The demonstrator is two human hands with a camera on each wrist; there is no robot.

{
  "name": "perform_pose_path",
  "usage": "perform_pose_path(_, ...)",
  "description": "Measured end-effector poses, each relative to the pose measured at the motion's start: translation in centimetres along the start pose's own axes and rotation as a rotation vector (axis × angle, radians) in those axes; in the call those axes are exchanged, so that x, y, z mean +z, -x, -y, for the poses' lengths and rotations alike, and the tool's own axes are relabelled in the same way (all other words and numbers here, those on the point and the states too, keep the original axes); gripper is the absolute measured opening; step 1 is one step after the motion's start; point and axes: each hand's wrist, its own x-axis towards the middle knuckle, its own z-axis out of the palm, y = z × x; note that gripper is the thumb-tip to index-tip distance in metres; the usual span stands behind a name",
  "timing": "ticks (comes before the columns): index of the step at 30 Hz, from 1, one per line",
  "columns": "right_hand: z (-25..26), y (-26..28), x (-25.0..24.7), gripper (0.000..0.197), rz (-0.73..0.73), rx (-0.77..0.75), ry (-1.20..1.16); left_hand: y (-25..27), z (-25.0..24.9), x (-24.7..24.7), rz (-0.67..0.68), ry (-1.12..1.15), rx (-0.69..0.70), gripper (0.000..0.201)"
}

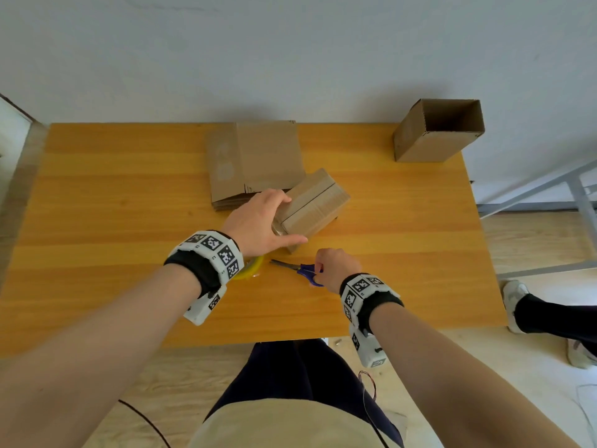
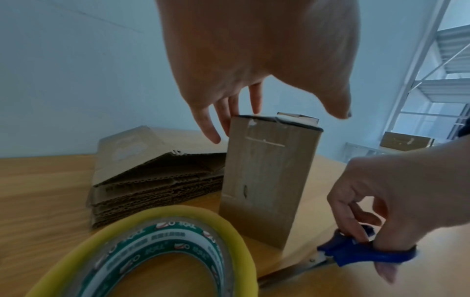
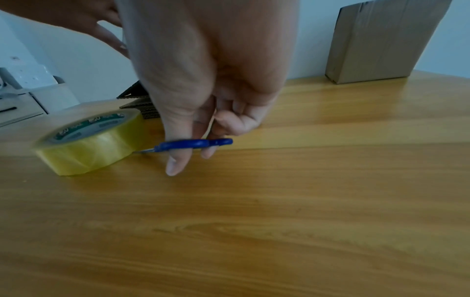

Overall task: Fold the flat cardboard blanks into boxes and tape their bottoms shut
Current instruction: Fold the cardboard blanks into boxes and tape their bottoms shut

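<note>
Left hand (image 1: pixel 258 221), fingers spread, steadies the upturned brown cardboard box (image 1: pixel 311 206) mid-tabletop (image 1: pixel 113 205); right hand (image 1: pixel 336 268) pinches blue-handled scissors (image 1: pixel 298 270). Taping step seemingly closing; next, flip box upright.

Folded box (image 1: pixel 311 206) — beside flat blanks (image 1: pixel 255 163).

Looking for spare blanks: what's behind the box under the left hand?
A stack of flat cardboard blanks lies behind the box; its near edge is hidden by the left hand.
</note>
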Motion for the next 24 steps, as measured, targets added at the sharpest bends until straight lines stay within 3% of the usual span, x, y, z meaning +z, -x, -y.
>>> perform_pose_path(9,0.4,-0.6,1.0,0.014,-0.049,-0.024,0.061,-0.2,-0.1,0.2,-0.025,-0.042,0.046,0.085)
perform_pose_path(14,0.4,-1.1,1.3,0.016,-0.015,-0.041,0.031,-0.7,0.9,0.2,0.012,0.104,0.006,0.093)
perform_pose_path(20,0.2,-1.6,1.9,0.017,0.016,-0.046,0.059,-1.5,1.7,-0.1,0.044,0.146,0.101,0.081)
perform_pose_path(24,0.0,-0.8,1.8,0.021,-0.125,-0.081,-0.050,-1.4,2.0,0.0,0.054,0.098,0.115,0.075)
